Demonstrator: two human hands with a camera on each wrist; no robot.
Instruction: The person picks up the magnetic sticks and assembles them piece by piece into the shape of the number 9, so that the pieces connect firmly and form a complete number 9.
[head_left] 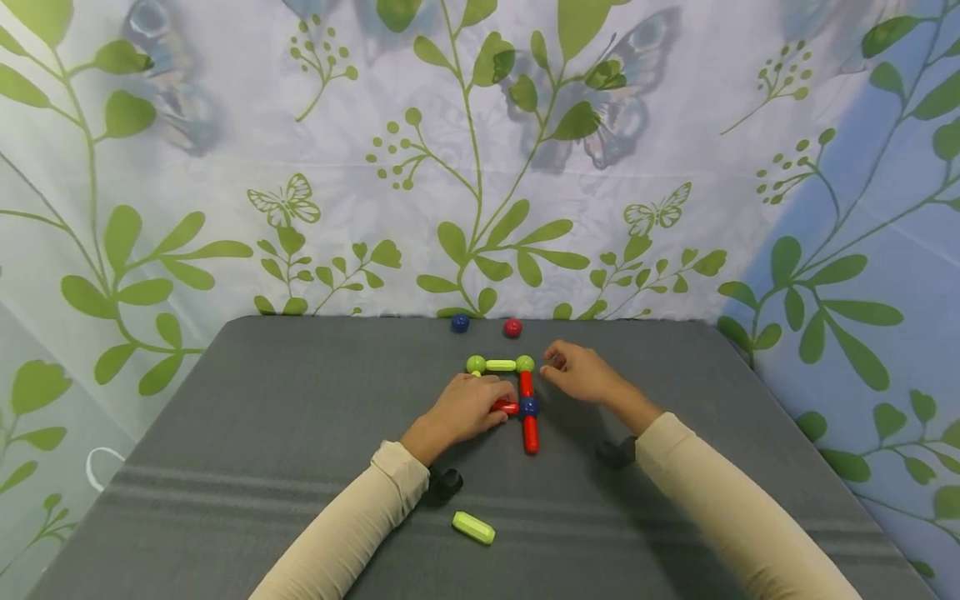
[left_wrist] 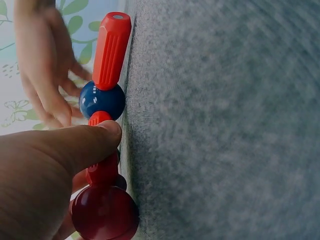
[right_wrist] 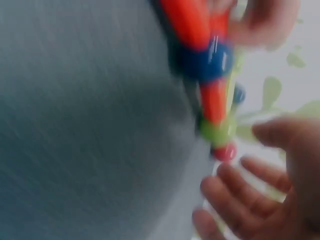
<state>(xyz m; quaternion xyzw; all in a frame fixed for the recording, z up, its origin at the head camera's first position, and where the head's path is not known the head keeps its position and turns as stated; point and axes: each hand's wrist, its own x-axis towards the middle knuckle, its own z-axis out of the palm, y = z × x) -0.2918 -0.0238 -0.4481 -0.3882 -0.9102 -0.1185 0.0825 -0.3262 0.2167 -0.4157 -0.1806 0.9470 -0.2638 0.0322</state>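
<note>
Gray desk (head_left: 300,408). Loose blue ball (head_left: 460,322), loose red ball (head_left: 513,328): far edge, beyond left fingers (head_left: 495,387). Loose lime rod (head_left: 473,527): near side of them. Rod-and-ball frame (head_left: 527,384) lies partly under left fingers; blue joint ball (head_left: 529,406) just right of them, lime corner ball (head_left: 525,364) just left of right fingers (head_left: 554,350).

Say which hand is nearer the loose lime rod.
Left. The left hand is beyond the loose lime rod, holding a red rod; the right hand is farther, beyond and to the right.
</note>
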